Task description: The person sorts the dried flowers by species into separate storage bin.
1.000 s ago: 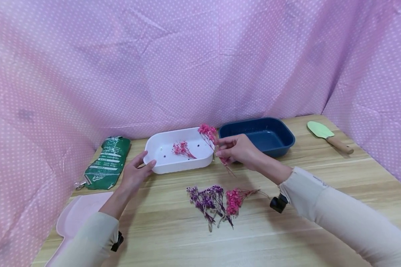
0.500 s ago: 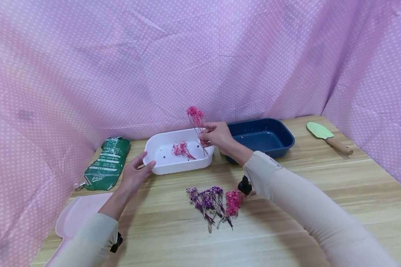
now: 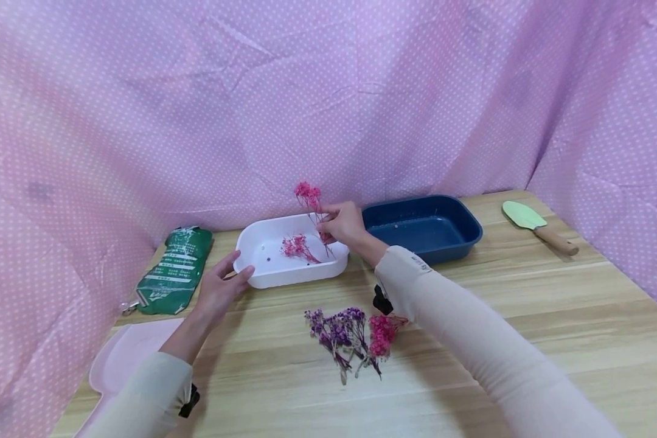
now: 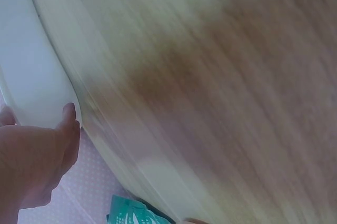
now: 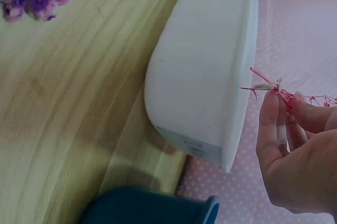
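Note:
My left hand (image 3: 219, 289) grips the left end of a white planter (image 3: 290, 280), thumb at its front rim; this hand (image 4: 39, 155) also shows in the left wrist view. Over the planter's right end, my right hand (image 3: 346, 224) pinches a small bunch of pink dried flowers (image 3: 308, 193) by its stems, blooms up. Twine binds those stems (image 5: 274, 87), seen close in the right wrist view. Another pink dried bunch (image 3: 294, 246) lies on the planter floor, among small drain holes. Purple dried flowers (image 3: 336, 328) and a further pink bunch (image 3: 381, 331) lie on the table in front.
A dark blue planter (image 3: 443, 250) stands right beside the white one. Far right lies a trowel (image 3: 525, 215) with a green blade and wooden handle. On the left are a green bag (image 3: 172, 271) and a pale pink flat shape (image 3: 128, 359). A polka-dot cloth (image 3: 328, 109) hangs behind.
My right hand has carried the pink bunch leftward from beside the blue planter to over the white planter, turning it more upright. The left hand has stayed on the planter's end.

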Action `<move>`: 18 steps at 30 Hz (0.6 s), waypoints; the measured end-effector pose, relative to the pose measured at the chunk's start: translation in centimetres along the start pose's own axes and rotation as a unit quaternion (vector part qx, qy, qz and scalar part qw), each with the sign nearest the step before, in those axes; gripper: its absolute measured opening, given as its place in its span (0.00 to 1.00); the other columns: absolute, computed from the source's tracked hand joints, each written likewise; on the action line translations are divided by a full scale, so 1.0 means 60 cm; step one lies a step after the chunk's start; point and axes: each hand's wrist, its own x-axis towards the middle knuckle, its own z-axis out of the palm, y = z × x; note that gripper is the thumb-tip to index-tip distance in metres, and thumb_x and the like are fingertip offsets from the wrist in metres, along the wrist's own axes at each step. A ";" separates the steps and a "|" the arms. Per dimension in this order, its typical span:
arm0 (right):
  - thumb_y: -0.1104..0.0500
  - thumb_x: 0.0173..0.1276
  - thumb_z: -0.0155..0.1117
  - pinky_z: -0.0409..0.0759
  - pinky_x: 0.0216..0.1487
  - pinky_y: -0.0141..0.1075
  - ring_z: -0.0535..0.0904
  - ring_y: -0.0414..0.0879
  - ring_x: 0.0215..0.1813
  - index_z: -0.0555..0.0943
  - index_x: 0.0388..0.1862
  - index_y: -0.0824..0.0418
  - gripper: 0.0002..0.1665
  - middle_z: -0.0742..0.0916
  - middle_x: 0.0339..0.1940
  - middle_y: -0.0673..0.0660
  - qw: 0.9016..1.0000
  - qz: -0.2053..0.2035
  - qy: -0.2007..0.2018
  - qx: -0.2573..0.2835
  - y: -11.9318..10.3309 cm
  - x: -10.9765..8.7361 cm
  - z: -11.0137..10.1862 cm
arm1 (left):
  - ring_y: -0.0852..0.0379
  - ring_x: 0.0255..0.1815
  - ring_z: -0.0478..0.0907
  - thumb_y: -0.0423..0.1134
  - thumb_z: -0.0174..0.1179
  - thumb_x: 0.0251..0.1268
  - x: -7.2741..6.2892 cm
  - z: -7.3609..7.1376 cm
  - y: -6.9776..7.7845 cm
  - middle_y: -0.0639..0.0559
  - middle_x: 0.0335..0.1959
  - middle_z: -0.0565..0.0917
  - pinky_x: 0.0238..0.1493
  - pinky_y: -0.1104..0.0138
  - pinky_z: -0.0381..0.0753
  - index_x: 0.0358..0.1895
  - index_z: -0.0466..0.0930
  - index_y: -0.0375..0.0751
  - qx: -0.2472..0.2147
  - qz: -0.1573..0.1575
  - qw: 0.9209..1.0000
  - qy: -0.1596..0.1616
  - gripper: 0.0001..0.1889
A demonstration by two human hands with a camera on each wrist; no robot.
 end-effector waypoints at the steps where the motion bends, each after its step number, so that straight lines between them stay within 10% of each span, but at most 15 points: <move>1: 0.73 0.59 0.68 0.88 0.31 0.43 0.83 0.48 0.21 0.81 0.57 0.63 0.25 0.88 0.31 0.63 1.000 -0.005 0.002 -0.010 0.004 0.001 0.001 | 0.45 0.65 0.67 0.47 0.62 0.65 0.000 0.000 0.000 0.37 0.72 0.60 0.58 0.65 0.76 0.77 0.51 0.48 0.000 -0.001 1.000 -0.001 0.40; 9: 0.70 0.59 0.69 0.87 0.32 0.39 0.85 0.52 0.29 0.80 0.58 0.64 0.25 0.88 0.36 0.63 0.990 -0.017 -0.038 -0.137 0.021 -0.001 0.002 | 0.45 0.64 0.67 0.46 0.62 0.66 -0.001 0.000 0.000 0.37 0.71 0.61 0.57 0.66 0.77 0.76 0.52 0.47 0.004 0.002 1.000 0.000 0.40; 18: 0.68 0.62 0.66 0.87 0.34 0.35 0.85 0.50 0.32 0.81 0.54 0.69 0.20 0.88 0.37 0.62 0.982 -0.061 -0.087 -0.154 -0.002 -0.023 -0.021 | 0.46 0.63 0.69 0.47 0.62 0.65 -0.001 -0.001 -0.003 0.37 0.70 0.62 0.55 0.69 0.78 0.76 0.53 0.47 0.000 0.009 1.000 0.000 0.40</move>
